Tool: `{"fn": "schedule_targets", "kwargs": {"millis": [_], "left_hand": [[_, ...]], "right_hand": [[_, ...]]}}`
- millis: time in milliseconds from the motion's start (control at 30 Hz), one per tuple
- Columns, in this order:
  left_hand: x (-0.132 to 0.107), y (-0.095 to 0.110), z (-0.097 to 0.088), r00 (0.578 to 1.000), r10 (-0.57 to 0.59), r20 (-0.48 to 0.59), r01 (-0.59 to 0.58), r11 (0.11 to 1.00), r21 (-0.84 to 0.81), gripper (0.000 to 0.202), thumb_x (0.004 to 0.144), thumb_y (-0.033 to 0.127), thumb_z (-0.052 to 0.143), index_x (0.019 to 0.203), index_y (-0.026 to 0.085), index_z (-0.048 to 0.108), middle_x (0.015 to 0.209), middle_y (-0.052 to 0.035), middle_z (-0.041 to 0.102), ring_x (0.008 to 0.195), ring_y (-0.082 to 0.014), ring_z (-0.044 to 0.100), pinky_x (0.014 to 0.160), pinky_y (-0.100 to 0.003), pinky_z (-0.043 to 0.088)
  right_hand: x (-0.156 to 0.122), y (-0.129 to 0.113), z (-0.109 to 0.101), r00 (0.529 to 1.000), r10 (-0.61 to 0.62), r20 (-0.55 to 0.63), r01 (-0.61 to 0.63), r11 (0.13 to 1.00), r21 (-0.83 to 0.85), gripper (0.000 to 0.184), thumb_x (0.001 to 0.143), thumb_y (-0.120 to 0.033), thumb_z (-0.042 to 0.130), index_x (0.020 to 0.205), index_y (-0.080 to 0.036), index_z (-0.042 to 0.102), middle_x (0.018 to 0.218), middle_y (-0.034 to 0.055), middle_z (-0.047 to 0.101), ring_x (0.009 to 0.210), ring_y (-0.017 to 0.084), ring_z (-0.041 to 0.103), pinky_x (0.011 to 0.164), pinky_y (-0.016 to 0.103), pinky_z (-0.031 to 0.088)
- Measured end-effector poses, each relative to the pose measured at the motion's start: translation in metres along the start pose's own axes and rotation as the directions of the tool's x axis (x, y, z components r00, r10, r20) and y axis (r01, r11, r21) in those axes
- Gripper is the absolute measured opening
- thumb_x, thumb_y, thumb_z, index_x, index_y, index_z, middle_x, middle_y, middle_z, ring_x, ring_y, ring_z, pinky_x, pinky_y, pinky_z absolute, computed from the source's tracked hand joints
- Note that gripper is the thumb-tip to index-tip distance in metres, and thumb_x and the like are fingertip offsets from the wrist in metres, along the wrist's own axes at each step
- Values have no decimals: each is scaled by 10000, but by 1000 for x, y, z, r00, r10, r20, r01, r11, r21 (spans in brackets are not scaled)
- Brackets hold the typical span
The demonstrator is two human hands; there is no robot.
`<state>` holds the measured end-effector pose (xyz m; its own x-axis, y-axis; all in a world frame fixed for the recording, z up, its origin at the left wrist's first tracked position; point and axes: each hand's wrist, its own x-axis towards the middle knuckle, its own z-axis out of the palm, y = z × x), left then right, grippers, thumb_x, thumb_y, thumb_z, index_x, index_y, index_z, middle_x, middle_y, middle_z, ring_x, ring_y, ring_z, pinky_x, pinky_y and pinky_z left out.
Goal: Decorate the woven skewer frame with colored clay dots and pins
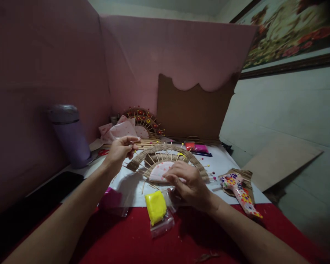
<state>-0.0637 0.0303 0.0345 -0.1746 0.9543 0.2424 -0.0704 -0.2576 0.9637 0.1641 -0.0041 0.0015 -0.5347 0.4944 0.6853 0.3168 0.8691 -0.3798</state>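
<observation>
Red cloth [121,242], yel pkt [156,206] nr fan [160,171]

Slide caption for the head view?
Left hand beside, right hand at, a woven fan-shaped piece; yellow block in front.

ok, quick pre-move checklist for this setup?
1. Right hand at the pink-dotted half-circle: ok; firm hold, cannot tell.
2. Left hand holding a piece: cannot tell, fingertips too small.
3. Coloured tips on all sticks: not ok, lower-left sticks look bare.
4. Yellow clay block on the near side: ok.
5. Purple bottle apart from left forearm: ok.
</observation>
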Motion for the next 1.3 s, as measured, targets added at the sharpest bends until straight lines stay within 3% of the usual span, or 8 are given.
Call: {"fn": "schedule_targets", "kwargs": {"millis": [67, 200, 267, 400, 567, 767, 933, 1300], "left_hand": [[1, -3, 0, 1000, 9, 23, -9, 1000, 7, 285, 537, 107, 605, 820, 94, 639, 555, 8, 564, 433, -59, 408, 407, -170, 282], [2, -5, 2, 999, 24, 24, -24, 1000, 3, 220, 596, 181, 646, 796, 90, 655, 469, 40, 475, 412, -55, 359, 394, -168, 237], [3, -3, 1, 999, 31, -42, -32, 999, -26, 188, 614, 207, 649, 761, 90, 647, 467, 38, 469, 396, -47, 346, 386, -163, 225], [5, 1, -4, 976, 65, -207, -82, 994, -74, 130, 637, 217, 625, 712, 114, 600, 457, 48, 461, 367, -42, 343, 374, -157, 230], [7, 3, -8, 963, 54, -265, -78, 994, -81, 89, 635, 189, 598, 683, 116, 580, 420, 57, 443, 336, -47, 341, 353, -163, 226], [6, 3, -7, 960, 41, -276, -67, 994, -85, 84, 646, 185, 586, 686, 110, 586, 424, 58, 447, 335, -45, 344, 348, -161, 239], [7, 3, -9, 959, 38, -281, -66, 993, -93, 62, 659, 174, 573, 666, 112, 573, 429, 52, 454, 333, -45, 339, 342, -159, 225], [5, 4, -5, 983, 29, -180, -56, 988, -146, 52, 676, 148, 549, 686, 115, 588, 442, 49, 449, 349, -44, 339, 355, -157, 224]], "right_hand": [[4, 6, -13, 994, 91, 63, -88, 995, -52, 288, 888, -309, 505, 709, -152, 670, 664, 38, 631, 643, 142, 534, 633, 287, 399], [9, 9, -32, 910, 118, 398, -105, 993, -56, 123, 791, -302, 650, 820, -186, 680, 777, 9, 661, 715, 134, 564, 669, 265, 407], [10, 6, -35, 866, 119, 486, -83, 992, -96, 279, 695, -363, 737, 919, -212, 670, 874, 14, 655, 799, 162, 565, 698, 279, 414], [8, -1, -31, 795, 139, 590, -56, 986, -157, 395, 650, -416, 757, 973, -220, 642, 890, 32, 635, 827, 194, 553, 708, 307, 429], [4, 1, -23, 763, 178, 622, -64, 978, -201, 469, 629, -391, 777, 1021, -192, 612, 974, 56, 605, 899, 212, 547, 767, 334, 443], [4, 3, -17, 786, 191, 587, -54, 968, -243, 391, 650, -304, 776, 987, -175, 624, 946, 55, 605, 893, 205, 537, 776, 328, 435], [6, 0, -22, 798, 133, 588, -37, 984, -174, 445, 662, -427, 749, 1019, -188, 630, 948, 59, 596, 881, 204, 531, 766, 327, 431], [1, -4, 5, 954, -82, 289, 108, 991, -73, 152, 828, -128, 508, 885, -152, 647, 845, 81, 628, 813, 181, 538, 718, 329, 426]]}}
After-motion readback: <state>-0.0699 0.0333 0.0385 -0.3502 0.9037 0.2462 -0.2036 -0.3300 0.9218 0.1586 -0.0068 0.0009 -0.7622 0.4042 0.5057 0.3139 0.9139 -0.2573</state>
